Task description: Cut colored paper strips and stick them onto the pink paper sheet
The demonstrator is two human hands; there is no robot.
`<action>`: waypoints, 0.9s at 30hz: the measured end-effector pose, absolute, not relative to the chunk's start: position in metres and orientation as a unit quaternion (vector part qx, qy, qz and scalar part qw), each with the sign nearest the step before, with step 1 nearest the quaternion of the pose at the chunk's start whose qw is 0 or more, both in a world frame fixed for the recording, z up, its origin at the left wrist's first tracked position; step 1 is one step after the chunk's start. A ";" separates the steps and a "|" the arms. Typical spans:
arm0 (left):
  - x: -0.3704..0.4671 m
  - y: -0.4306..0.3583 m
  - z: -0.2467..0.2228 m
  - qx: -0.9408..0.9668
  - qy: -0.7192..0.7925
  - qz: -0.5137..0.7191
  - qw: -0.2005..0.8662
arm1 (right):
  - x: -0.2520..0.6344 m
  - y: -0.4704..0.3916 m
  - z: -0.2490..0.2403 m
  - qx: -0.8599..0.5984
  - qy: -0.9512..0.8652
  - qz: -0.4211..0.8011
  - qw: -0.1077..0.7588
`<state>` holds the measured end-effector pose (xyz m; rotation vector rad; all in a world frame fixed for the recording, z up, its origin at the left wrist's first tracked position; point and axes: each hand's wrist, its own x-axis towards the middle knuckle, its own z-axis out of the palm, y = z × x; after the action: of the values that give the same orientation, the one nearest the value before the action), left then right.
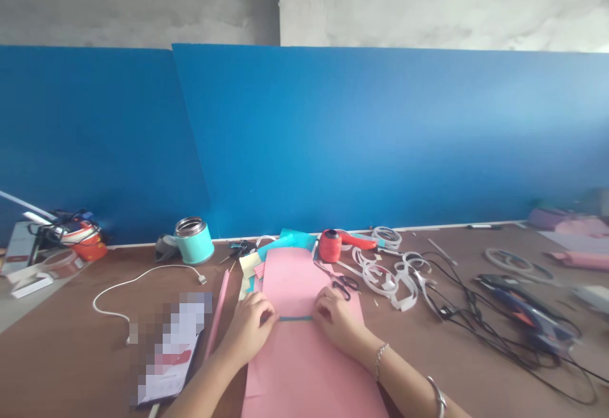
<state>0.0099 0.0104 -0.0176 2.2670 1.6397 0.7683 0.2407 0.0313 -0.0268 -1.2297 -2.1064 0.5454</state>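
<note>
A pink sheet [288, 278] stretches away from me over a larger pink sheet [311, 373] on the brown table. Across its near edge runs a thin blue-green strip [295, 318]. My left hand [252, 323] pinches the strip's left end, fingers curled together. At the right end my right hand [337, 318] has its fingers closed in the same way; a chain bracelet and a bangle are on that arm. Dark-handled scissors [343, 286] lie just beyond my right hand. A narrow pink strip [217, 313] lies to the left of the sheets.
Left are a tablet-like device [174, 351], a white cable [137, 275] and a turquoise cup [194, 240]. A red hair dryer [330, 246] and white coils [380, 275] lie behind the right hand. Black cables [480, 316] and a dark blue tool [528, 316] are at right; a blue partition [371, 132] stands behind.
</note>
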 end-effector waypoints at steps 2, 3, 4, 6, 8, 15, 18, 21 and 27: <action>0.009 0.011 -0.019 0.771 0.568 0.262 0.122 | 0.239 0.031 -0.026 -0.474 -0.797 0.199 0.317; 0.009 0.012 -0.019 0.768 0.571 0.262 0.123 | 0.239 0.030 -0.026 -0.478 -0.796 0.195 0.316; 0.009 0.013 -0.020 0.765 0.575 0.262 0.123 | 0.238 0.030 -0.026 -0.483 -0.795 0.191 0.313; 0.008 0.014 -0.022 0.759 0.584 0.261 0.120 | 0.237 0.030 -0.026 -0.492 -0.794 0.185 0.307; 0.008 0.015 -0.023 0.755 0.591 0.260 0.116 | 0.236 0.030 -0.026 -0.499 -0.792 0.180 0.303; 0.010 0.016 -0.023 0.751 0.603 0.246 0.110 | 0.238 0.032 -0.029 -0.499 -0.795 0.178 0.297; 0.010 0.015 -0.021 0.747 0.609 0.243 0.115 | 0.238 0.033 -0.031 -0.498 -0.794 0.178 0.298; 0.011 0.014 -0.019 0.742 0.616 0.238 0.115 | 0.238 0.035 -0.033 -0.503 -0.793 0.173 0.298; 0.013 0.014 -0.018 0.736 0.624 0.234 0.121 | 0.238 0.037 -0.030 -0.512 -0.788 0.192 0.282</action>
<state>0.0129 0.0144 -0.0180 2.1499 1.8225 0.6823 0.2377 0.0370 -0.0297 -1.3719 -2.1115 0.5134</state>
